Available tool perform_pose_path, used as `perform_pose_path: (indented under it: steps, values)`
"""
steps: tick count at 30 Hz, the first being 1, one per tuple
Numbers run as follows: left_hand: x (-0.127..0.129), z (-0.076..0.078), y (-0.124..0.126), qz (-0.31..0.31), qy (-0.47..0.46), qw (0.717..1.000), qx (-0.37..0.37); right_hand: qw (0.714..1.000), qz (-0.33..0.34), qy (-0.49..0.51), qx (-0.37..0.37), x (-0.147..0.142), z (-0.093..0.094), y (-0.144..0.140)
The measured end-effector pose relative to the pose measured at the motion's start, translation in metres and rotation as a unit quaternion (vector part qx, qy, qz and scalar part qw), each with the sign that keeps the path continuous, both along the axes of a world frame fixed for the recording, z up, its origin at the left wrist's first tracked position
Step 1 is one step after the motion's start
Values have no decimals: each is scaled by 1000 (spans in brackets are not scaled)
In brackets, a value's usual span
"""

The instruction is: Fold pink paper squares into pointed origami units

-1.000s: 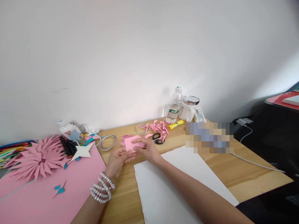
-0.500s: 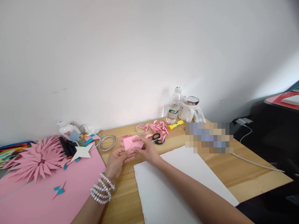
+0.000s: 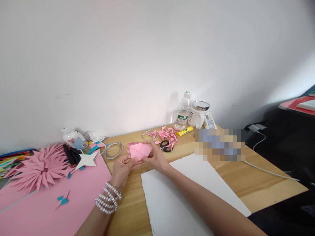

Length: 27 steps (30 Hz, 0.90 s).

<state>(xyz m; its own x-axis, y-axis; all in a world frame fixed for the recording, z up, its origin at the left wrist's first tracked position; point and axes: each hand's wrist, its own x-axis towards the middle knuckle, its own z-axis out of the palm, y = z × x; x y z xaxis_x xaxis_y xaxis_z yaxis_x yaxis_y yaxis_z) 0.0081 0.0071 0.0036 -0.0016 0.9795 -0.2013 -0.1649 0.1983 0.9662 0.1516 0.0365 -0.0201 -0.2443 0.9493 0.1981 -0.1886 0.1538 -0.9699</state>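
Observation:
A folded sheet of pink paper (image 3: 139, 151) is held up between both hands, its crease lines showing on the front. My left hand (image 3: 123, 167), with a beaded bracelet on the wrist, pinches its lower left edge, thumb in front. On the other side my right hand (image 3: 156, 159) grips the right edge, thumb low and fingers at the upper corner. Partly hidden behind the held sheet is more pink paper (image 3: 133, 143). Black-handled scissors (image 3: 165, 146) and several small folded pink pieces (image 3: 168, 134) lie just beyond my right hand.
A large pink spiky paper flower (image 3: 44, 168) and white paper star (image 3: 86, 160) sit left on a pink sheet (image 3: 83, 203). White board (image 3: 177, 196) lies under my right forearm. A glue stick (image 3: 185, 131), water bottle (image 3: 182, 113) and mug (image 3: 198, 116) stand or lie behind.
My right hand's fingers have shifted from across the pink paper's front to its upper right edge, so more of the front shows. My left hand stays nearly still.

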Motion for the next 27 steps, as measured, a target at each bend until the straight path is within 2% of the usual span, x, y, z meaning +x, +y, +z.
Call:
perform_pose_path:
  steps: [9,18,22,27]
  values:
    - [-9,7,5,22,46,999,-10,996,63,56,-11,0,1,2]
    - [-20,11,7,18,122,992,4,992,-1,-15,127,1,-6,5]
    - [-19,10,8,34,106,994,4,987,2,-38,154,1,-3,1]
    - [-17,6,9,73,73,993,54,974,-37,-121,188,2,-4,2]
